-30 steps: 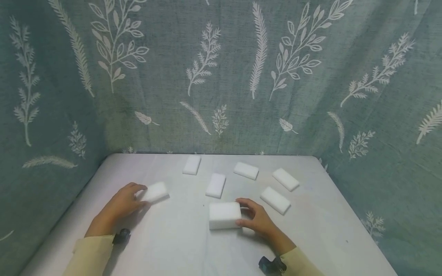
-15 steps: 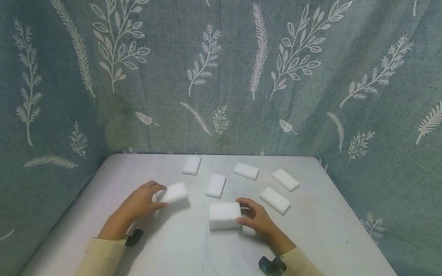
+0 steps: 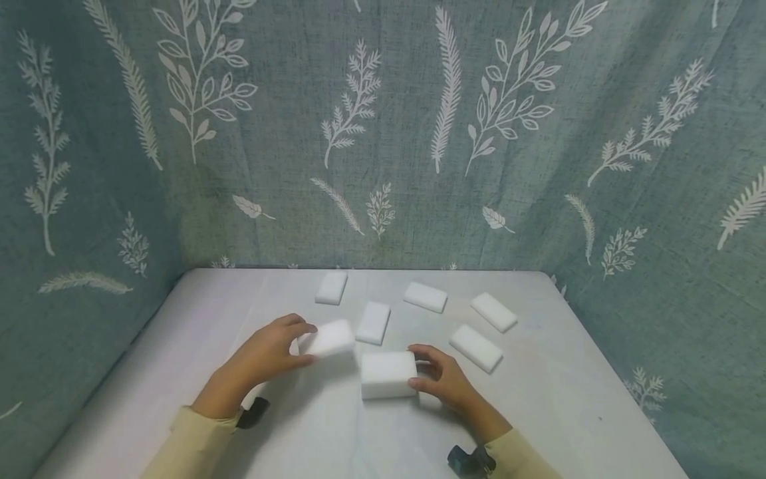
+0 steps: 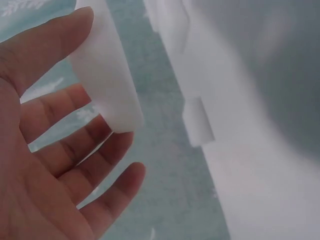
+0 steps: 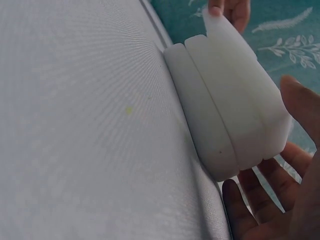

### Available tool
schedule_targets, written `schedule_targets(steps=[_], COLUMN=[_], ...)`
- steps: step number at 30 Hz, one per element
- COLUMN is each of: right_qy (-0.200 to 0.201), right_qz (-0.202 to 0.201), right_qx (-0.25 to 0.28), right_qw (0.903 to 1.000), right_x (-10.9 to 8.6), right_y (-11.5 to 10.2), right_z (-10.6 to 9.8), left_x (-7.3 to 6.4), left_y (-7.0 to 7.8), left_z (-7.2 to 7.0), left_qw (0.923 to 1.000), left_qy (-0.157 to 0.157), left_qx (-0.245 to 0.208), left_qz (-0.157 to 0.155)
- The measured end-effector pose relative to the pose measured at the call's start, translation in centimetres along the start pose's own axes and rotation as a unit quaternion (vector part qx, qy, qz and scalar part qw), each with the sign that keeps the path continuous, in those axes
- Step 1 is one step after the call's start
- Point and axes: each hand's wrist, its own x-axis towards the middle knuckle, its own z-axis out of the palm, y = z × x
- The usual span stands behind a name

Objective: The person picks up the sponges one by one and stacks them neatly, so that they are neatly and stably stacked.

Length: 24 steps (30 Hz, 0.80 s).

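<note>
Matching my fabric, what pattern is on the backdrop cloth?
Pale leafy print on a grey-green cloth, clearest in the head view.

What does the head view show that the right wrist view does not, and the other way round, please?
Only the head view shows the five loose white blocks and both cream sleeves. Only the right wrist view shows a clear seam between layers of the white stack. Both show the right hand gripping that stack, the left hand holding another white block, the white table and the leaf-patterned curtain.
</note>
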Motion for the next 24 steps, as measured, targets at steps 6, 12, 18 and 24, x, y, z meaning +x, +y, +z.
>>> schedule_targets(steps=[6,12,18,24], right_qy=[-0.007,0.0,0.009,0.008], right_qz=[0.011,0.007,0.023,0.009], right_qx=[-0.006,-0.005,-0.008,0.0], right_qw=[0.9999,1.0,0.9997,0.9999], right_x=[-0.2,0.0,0.2,0.2], right_y=[-2.1,-0.1,1.7,1.8], right_z=[-0.1,0.0,0.0,0.0], left_x=[0.9,1.7,2.2,2.6], left_y=[1.4,2.7,4.0,4.9], left_z=[-0.5,-0.3,0.4,1.0], left_qw=[1.0,0.9996,0.9995,0.9968], left_qy=[-0.001,0.001,-0.009,-0.01], left_qx=[-0.003,-0.003,-0.01,-0.004], left_qz=[0.005,0.026,0.029,0.079])
